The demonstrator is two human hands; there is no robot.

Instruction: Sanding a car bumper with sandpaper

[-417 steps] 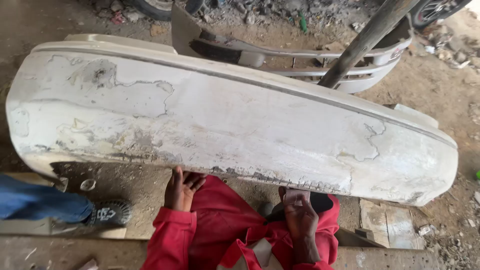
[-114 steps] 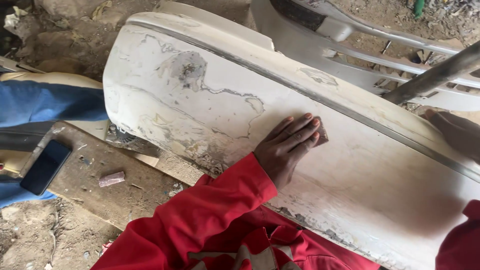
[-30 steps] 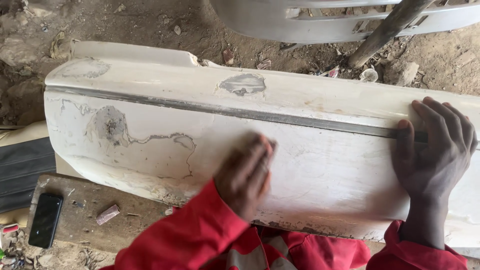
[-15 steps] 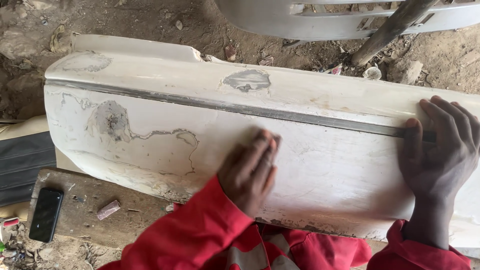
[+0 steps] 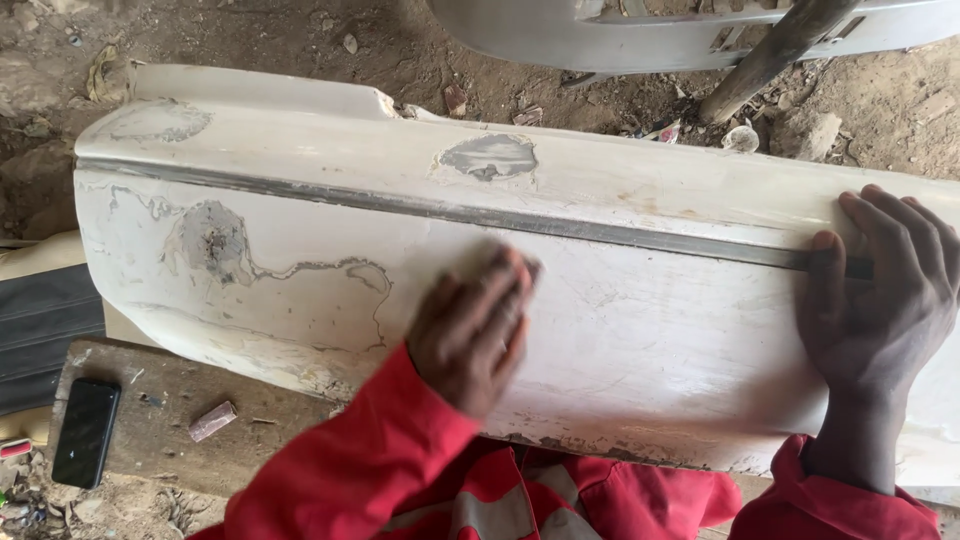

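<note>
The white car bumper (image 5: 620,330) lies across the view, resting on a wooden plank (image 5: 170,440) at its lower left edge & on the person's lap, with dirt ground (image 5: 300,40) behind it. Its paint is worn, with grey filler patches: one on the top face (image 5: 490,157), one on the left front face (image 5: 212,240), with cracked paint lines around it. A dark trim strip (image 5: 420,208) runs along the whole length, just under the top edge.

The left hand (image 5: 472,335) presses flat on the front face near the middle, fingers together & blurred by motion. Whether sth is held under the palm, I cannot tell. The sleeve is red.

The right hand (image 5: 880,300) lies over the top edge at the right, fingers spread & curled over the trim strip, grasping the bumper itself.

On the plank, left of the hands, there is a black phone (image 5: 85,432) & a small pinkish block (image 5: 212,421), well apart from the left hand. Behind the bumper, a 2nd grey bumper (image 5: 640,35) & a dark pole (image 5: 775,55) leaning over it. At the far left, a black ribbed panel (image 5: 45,330).
</note>
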